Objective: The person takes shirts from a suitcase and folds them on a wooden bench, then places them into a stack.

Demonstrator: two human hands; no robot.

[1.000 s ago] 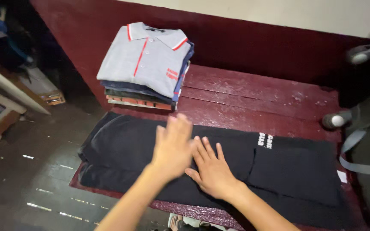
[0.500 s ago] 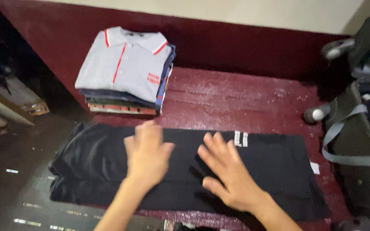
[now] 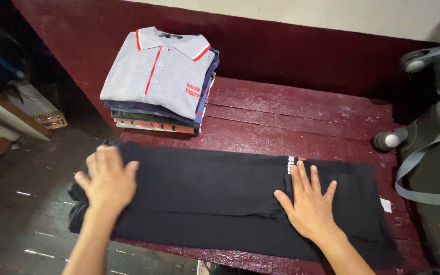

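A black garment (image 3: 215, 198) lies folded lengthwise across a dark red wooden table (image 3: 301, 114). My left hand (image 3: 108, 181) presses flat on its left end, which hangs a little over the table's edge. My right hand (image 3: 309, 201) lies flat, fingers spread, on the right part, just below small white print on the cloth. Both hands are open and hold nothing.
A stack of folded shirts (image 3: 161, 81) with a grey, red-trimmed polo on top sits at the table's back left. A dark bag with a grey strap (image 3: 429, 173) and wheels (image 3: 390, 138) stands at the right. Dark floor and boxes (image 3: 36, 107) lie at the left.
My hands have slid apart along the garment: the left went to its left end, the right toward its right part. The cloth lies flatter.
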